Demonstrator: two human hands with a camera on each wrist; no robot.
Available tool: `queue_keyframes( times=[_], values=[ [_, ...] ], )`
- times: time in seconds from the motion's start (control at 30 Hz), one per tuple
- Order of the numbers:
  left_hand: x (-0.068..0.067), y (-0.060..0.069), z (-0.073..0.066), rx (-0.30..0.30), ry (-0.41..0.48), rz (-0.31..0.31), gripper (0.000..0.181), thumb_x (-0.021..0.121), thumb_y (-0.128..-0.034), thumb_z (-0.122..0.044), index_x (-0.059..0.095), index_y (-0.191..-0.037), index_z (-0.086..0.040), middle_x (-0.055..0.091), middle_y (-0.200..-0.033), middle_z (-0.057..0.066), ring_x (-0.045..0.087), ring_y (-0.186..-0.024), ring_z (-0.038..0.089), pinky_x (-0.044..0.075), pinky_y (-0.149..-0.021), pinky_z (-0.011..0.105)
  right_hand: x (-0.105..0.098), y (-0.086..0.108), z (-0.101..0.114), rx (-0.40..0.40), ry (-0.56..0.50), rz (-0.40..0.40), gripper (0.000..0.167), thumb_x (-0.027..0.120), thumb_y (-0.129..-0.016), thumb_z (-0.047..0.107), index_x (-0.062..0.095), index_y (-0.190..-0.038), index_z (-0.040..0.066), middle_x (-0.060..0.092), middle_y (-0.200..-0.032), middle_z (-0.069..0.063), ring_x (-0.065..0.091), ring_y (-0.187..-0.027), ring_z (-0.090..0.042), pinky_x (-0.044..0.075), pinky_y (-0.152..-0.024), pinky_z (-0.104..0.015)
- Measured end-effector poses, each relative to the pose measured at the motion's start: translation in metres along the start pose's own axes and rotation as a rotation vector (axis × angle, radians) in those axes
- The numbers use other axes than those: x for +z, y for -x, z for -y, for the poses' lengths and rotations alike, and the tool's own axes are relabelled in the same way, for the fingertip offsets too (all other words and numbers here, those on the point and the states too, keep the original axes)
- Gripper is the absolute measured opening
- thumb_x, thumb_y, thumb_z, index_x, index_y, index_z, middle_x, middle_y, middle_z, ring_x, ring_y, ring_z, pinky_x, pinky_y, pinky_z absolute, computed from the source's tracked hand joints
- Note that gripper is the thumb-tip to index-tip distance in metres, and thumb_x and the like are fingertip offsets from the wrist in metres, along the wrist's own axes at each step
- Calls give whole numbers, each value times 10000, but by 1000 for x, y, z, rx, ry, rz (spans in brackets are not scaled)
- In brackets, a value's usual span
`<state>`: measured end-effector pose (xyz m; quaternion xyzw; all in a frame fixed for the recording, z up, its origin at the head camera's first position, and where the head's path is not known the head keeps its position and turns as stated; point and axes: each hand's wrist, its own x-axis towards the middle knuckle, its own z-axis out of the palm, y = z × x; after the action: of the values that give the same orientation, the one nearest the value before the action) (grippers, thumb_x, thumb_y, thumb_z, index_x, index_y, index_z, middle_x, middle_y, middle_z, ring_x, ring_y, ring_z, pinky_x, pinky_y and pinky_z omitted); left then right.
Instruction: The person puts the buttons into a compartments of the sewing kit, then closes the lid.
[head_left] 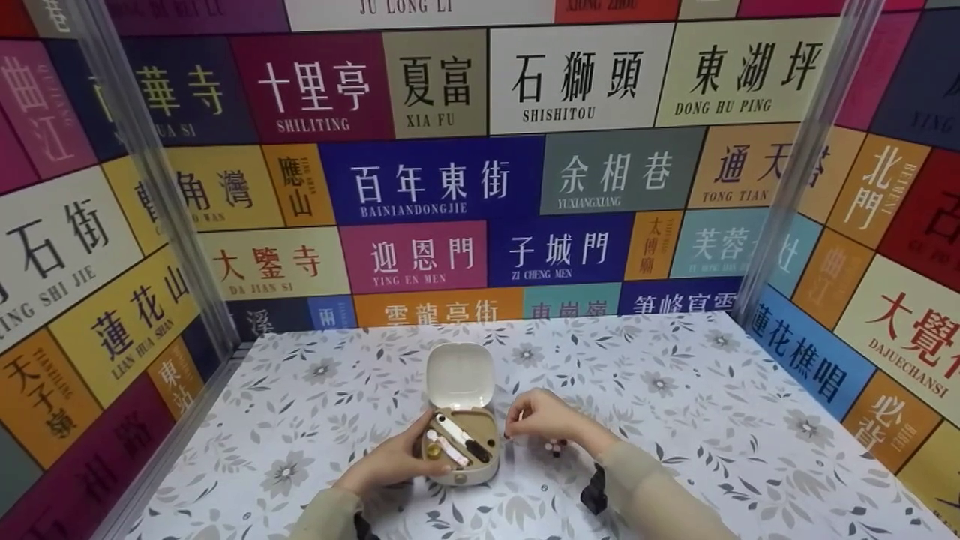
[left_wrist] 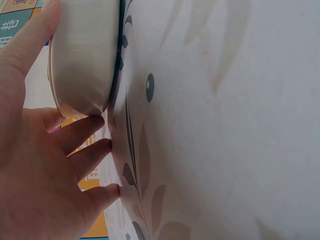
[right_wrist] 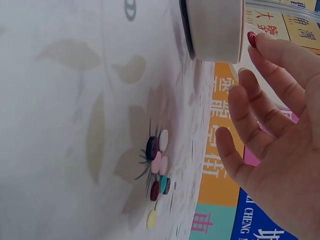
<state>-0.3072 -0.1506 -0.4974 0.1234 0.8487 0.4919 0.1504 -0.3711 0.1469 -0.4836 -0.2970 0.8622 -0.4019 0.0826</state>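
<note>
A cream case [head_left: 480,475] stands on the table, its lid [head_left: 460,375] raised toward the back. Inside lie a white and black tool [head_left: 454,429], a small white and pink piece [head_left: 450,450] and a gold round piece [head_left: 433,451]. My left hand [head_left: 394,459] grips the case's left side between thumb and fingers. To the right of the case, my right hand [head_left: 551,417] pinches a small red button [right_wrist: 251,39] between thumb and index finger, the other fingers loosely bent. Several loose buttons [right_wrist: 156,164], dark, pink, white, teal and yellow, lie on the cloth below that hand.
A white cloth [head_left: 300,420] with grey flowers and leaves covers the table. Panels with printed place names [head_left: 439,184] stand behind and at both sides, with clear posts [head_left: 795,150] at the corners. A dark device [head_left: 594,491] sits at the right wrist.
</note>
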Motion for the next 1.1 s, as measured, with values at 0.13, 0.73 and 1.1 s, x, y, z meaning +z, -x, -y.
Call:
queue_keyframes(
  times=[0.13, 0.73, 1.1],
  values=[
    [0, -1, 1, -17, -20, -3, 1120, 845, -707, -432, 166, -1567, -199, 251, -1558, 204, 243, -1401, 431, 147, -1109, 638, 1, -4, 2, -11, -9, 4, 35, 747, -796, 173, 739, -794, 139, 656, -747, 64, 542, -620, -70, 455, -551, -228],
    [0, -2, 0, -26, 7, 4, 1111, 847, -704, -423, 179, -1565, -206, 257, -1557, 199, 235, -1403, 435, 132, -1105, 651, 8, -16, 12, -38, 2, -19, 65, 762, -781, 145, 735, -804, 91, 673, -741, 55, 573, -665, -91, 491, -638, -263],
    [0, -1, 0, -50, 13, 7, 1114, 845, -701, -429, 174, -1566, -222, 255, -1564, 179, 239, -1404, 431, 131, -1103, 654, 14, -20, 16, 0, -11, -22, 67, 751, -770, 134, 729, -819, 95, 674, -772, 55, 595, -694, -103, 513, -673, -281]
  ],
)
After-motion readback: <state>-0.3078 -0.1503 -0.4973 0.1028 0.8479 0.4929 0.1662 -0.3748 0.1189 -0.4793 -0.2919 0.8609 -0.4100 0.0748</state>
